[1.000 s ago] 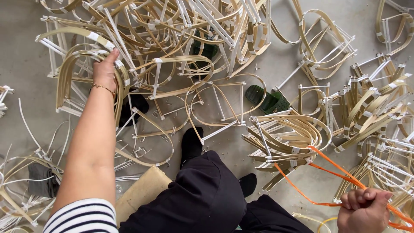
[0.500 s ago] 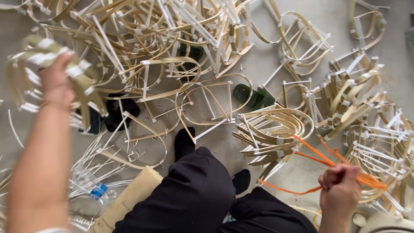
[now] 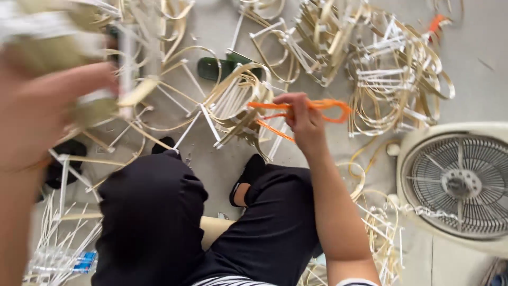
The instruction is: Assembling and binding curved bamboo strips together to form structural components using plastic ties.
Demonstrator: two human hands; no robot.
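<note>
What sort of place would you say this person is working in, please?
Probably a small handcraft workshop, worked seated low over a bare concrete floor. Bent bamboo frames lie in heaps all around, the right hand holds orange cord, and a floor fan lies alongside.

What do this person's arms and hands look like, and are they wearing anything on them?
Both forearms are bare, with no gloves. The right hand and its arm show clearly; a striped black-and-white short sleeve just shows at the upper arm. The left hand is close to the camera and blurred, with what looks like a thin band at the wrist.
</note>
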